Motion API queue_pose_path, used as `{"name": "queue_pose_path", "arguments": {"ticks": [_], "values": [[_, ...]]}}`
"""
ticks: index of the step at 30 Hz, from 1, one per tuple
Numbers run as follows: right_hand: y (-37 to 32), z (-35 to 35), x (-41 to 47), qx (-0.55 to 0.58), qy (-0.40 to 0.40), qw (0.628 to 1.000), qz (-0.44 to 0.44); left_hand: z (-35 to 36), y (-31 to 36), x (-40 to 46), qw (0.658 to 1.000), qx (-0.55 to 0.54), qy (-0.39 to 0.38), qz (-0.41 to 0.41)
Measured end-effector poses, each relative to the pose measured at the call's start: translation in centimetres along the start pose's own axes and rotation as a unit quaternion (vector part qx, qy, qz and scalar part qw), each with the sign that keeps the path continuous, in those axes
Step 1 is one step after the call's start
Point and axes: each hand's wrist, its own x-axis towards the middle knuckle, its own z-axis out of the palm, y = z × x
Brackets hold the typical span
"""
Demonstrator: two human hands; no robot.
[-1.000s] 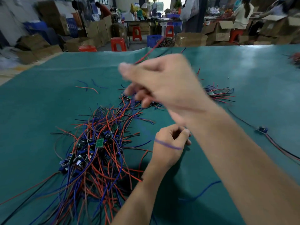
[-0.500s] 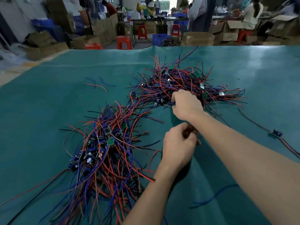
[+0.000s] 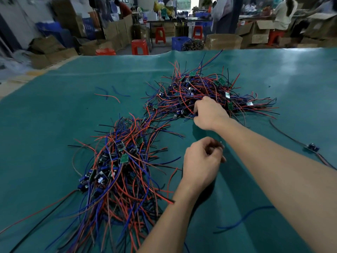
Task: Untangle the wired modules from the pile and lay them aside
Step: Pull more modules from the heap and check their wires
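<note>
teal cloth (image 3: 54, 125) covers the whole table and carries two heaps of wired modules. near pile (image 3: 116, 165), left of my forearms: red, blue and black leads tangled together, small green boards and dark blue components showing among them, long leads trailing off toward the lower left edge. far pile (image 3: 209, 92), further out and right of centre: same mix of leads, several green boards lying on top, wire ends fanning out to the right. a thin bridge of leads joins the two heaps. my right hand (image 3: 209, 114) reaches across to the near edge of the far pile, back of the hand up, fingers curled down into the wires at that edge; they appear to be gripping a few leads, though which ones i cannot tell, since the hand hides the fingertips. my left hand (image 3: 200, 161) hovers over bare cloth between the near pile and my right forearm, fingers curled in against the thumb; something small may be pinched there, but it is too fine to confirm, so i cannot tell whether that hand holds anything. one single module (image 3: 312, 147) with its leads lies apart at the right edge of the cloth. loose blue wire (image 3: 244, 219) lies on the cloth under my right forearm; stray wire offcuts (image 3: 109, 94), red and blue, lie well left of the far pile. beyond the table: red stools (image 3: 140, 46), cardboard boxes (image 3: 223, 42), people at benches.
</note>
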Motion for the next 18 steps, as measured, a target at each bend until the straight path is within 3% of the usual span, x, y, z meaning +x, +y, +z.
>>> {"name": "queue_pose_path", "arguments": {"ticks": [18], "values": [[1.8,0.2,-0.5,0.09,0.0,0.996,0.02,0.0,-0.1,-0.1,1.0,-0.009,0.004,-0.011]]}}
